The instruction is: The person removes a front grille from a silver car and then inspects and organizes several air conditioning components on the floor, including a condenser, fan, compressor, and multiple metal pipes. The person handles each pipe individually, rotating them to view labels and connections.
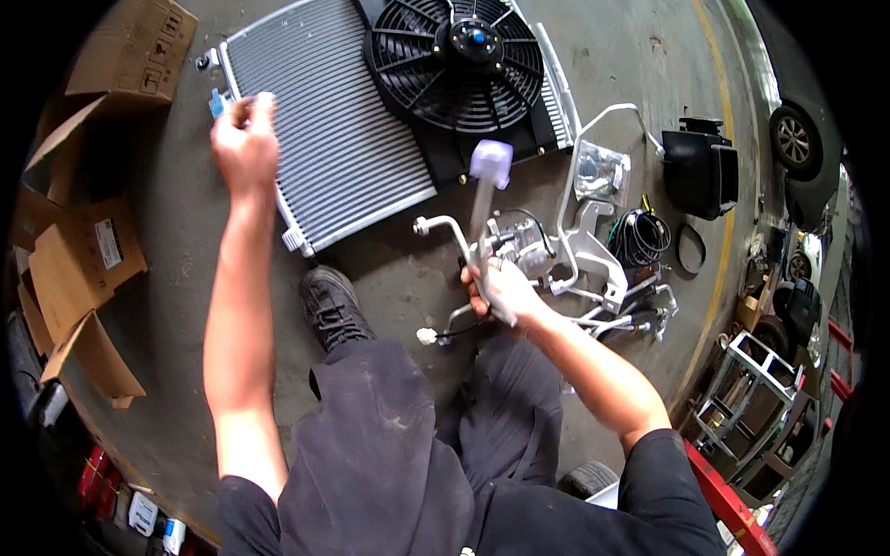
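While opened cardboard boxes (pixel 69 273) are noted at far left, the left hand (pixel 246 153) is held nearly closed over the left edge of a finned heat exchanger (pixel 324 120); whether anything is pinched cannot be told. A black fan (pixel 454 74) is carried on that panel, laid on the floor (pixel 176 371). Farther right, a metal pipe (pixel 482 218), topped by a lavender cap (pixel 491 163), is gripped in the curled fingers of the right hand (pixel 501 287). Beyond, coiled black wiring (pixel 623 233) and a black housing (pixel 700 171) are seen. Step in hand, as judged: pipe being handled, cap on. For uncapping, a steady right grip and free left fingers would be needed.
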